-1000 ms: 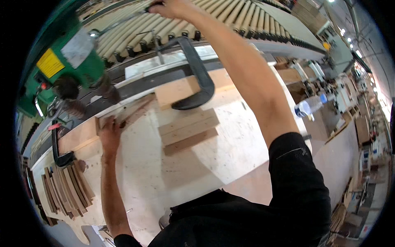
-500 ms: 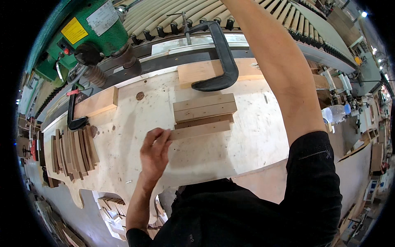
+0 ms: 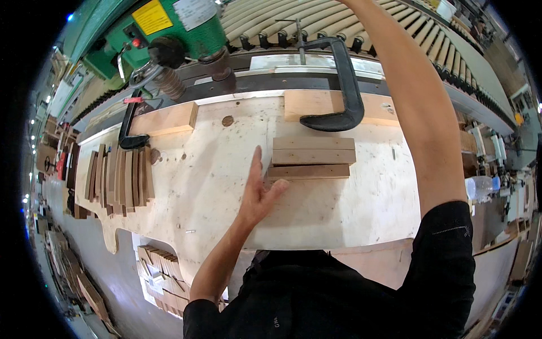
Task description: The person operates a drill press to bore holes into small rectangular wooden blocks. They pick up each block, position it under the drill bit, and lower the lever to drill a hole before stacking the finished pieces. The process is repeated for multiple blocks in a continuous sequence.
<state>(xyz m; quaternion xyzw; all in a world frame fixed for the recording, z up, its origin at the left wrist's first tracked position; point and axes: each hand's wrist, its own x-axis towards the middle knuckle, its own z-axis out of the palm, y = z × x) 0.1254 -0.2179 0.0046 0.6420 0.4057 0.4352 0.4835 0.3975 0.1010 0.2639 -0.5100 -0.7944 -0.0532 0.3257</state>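
My left hand [image 3: 261,189] is open beside the left end of a small stack of wooden strips [image 3: 314,150]. Its fingers stretch away from me, and the thumb points right, close to the lowest strip [image 3: 309,171]. I cannot tell whether the thumb touches it. The strips lie side by side lengthwise, the nearest set slightly left of the others, with small dark holes along them. My right arm [image 3: 418,107] reaches far forward over the board, and its hand is beyond the upper edge of the picture.
A black C-clamp [image 3: 351,85] holds a wood block on the pale board [image 3: 226,209]; another clamp [image 3: 127,127] sits left. More strips [image 3: 121,178] stand in a row at left. Beyond are a green machine [image 3: 200,35] and a roller conveyor [image 3: 259,20]. A plastic bottle [image 3: 480,186] lies right.
My left hand has let go of the wooden strip it held, and its fingers have opened out. That strip now appears to lie against the others. The view has shifted left.
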